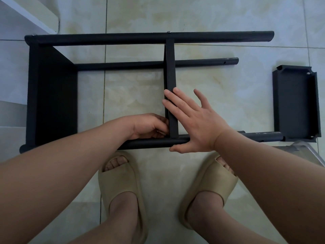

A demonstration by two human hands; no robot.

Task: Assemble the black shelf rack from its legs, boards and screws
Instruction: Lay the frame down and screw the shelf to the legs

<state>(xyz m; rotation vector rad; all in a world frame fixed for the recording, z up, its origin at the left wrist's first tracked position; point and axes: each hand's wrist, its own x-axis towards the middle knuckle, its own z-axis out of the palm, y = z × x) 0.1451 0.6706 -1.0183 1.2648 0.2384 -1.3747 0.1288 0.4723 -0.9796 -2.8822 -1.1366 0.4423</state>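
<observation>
on glossy tiles [211,20], right hand [195,120] presses thin matte-black middle board [170,67]

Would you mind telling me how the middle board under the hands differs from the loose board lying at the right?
The middle board stands on edge between the legs, showing only its narrow side; the loose board lies flat on the floor, hollow side up. The right hand rests straight fingers on the middle board and the left hand curls at its near end; no hand touches the loose board. Both are black.
</observation>
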